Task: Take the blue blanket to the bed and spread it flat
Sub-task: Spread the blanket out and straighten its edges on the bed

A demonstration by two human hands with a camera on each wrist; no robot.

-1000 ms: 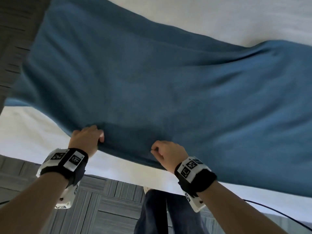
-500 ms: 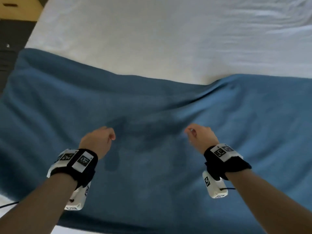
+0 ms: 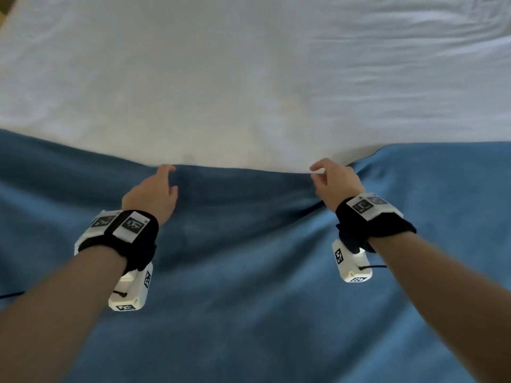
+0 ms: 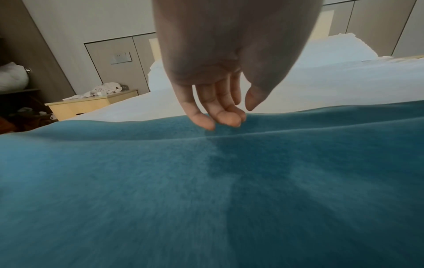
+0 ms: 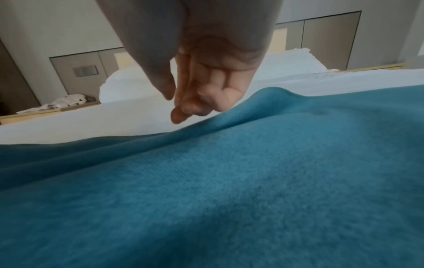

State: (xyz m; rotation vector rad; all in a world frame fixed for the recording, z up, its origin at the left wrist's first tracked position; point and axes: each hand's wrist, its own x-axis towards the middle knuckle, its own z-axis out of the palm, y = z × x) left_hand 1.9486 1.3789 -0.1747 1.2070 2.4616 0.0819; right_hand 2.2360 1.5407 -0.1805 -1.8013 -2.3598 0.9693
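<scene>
The blanket [image 3: 249,286] covers the lower half of the frame, lying on the bed [image 3: 249,78]. Your left hand [image 3: 150,196] and right hand [image 3: 336,181], fingers loose and holding nothing, hover at its far edge.

Black wrist straps [image 3: 138,241] with white marker-printed tags and white camera boxes [image 3: 130,294] are worn on bare forearms.
</scene>
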